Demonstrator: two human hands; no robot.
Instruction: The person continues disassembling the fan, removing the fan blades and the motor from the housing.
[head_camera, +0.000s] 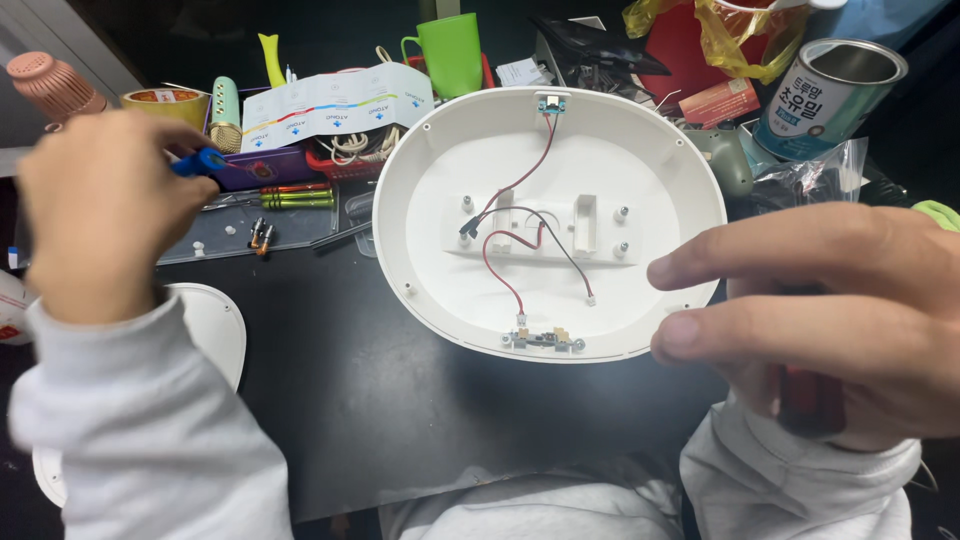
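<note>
A round white plastic housing (440, 180), open side up, lies on the dark table (380, 400) in the middle of the view; red and black wires (510, 235) run across its inside from a small connector board (551, 103) at the far rim to a narrow switch board (543, 340) at the near rim, passing a raised white mount with screw posts. The right hand (850, 320) hovers at the housing's right edge, thumb and forefinger stretched toward the rim and slightly parted, while the curled fingers behind them clasp a dark red handle (810, 400) against the palm. The left hand (105, 215), blurred, is raised at the left of the view, closed around a small blue-tipped tool (200, 161). Beyond it sit a clear tray (300, 225) with green and red screwdrivers (290, 196) and loose bits, a folded paper leaflet (335, 100), a green mug (450, 52), a roll of tape (160, 100) and a pink ribbed object (50, 85). At the far right stand a tin can (825, 95) and yellow plastic wrapping (720, 30). A second white cover (215, 330) lies partly under the left sleeve.
</note>
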